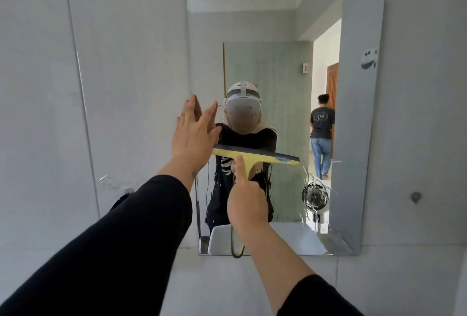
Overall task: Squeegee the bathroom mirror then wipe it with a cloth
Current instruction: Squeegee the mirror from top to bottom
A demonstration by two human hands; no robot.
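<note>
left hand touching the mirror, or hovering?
Touching. In the head view the left hand lies flat at the left edge of the mirror, its fingertips meeting their own reflection with no gap.

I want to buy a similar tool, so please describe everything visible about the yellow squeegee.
The squeegee looks like yellow plastic, T-shaped, with a long head carrying a dark blade strip along its top edge. The head lies nearly horizontal against the mirror, slightly lower at its right end, about mid-height on the glass. The right hand grips the short handle from below, thumb along it. The open left hand is next to the head's left end; contact is unclear.
</note>
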